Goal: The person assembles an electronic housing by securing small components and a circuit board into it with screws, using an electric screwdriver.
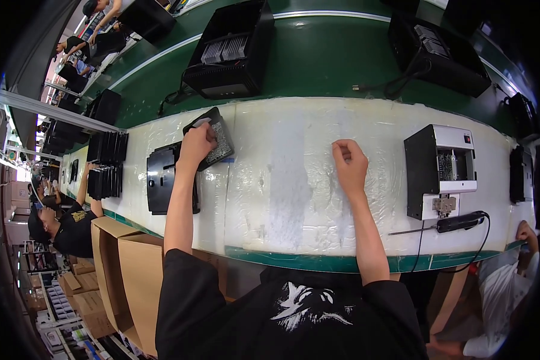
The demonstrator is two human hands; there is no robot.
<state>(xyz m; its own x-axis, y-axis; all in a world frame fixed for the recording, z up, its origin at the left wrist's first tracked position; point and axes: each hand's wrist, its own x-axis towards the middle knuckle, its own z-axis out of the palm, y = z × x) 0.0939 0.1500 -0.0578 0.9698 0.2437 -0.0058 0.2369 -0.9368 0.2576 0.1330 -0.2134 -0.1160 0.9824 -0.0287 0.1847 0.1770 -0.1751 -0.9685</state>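
My left hand (199,144) is over a black tray (227,157) of many small metallic pieces, possibly screws. Its fingers are bent together at the tray; whatever they pinch is hidden. Partly under that forearm lie flat black plastic panels (162,180). Farther right, my right hand (350,163) hovers above the white work surface (288,180), thumb and forefinger curled together. Anything between those fingertips is too small to make out. To its right stands a black and silver screw feeder (441,171), with a corded electric screwdriver (461,222) lying in front.
Beyond the work surface, a green conveyor (318,60) carries black housings (228,51) with power cords. Stacked black panels (108,165) stand at the left. An open cardboard box (132,264) is below the table edge. Other people are at both sides.
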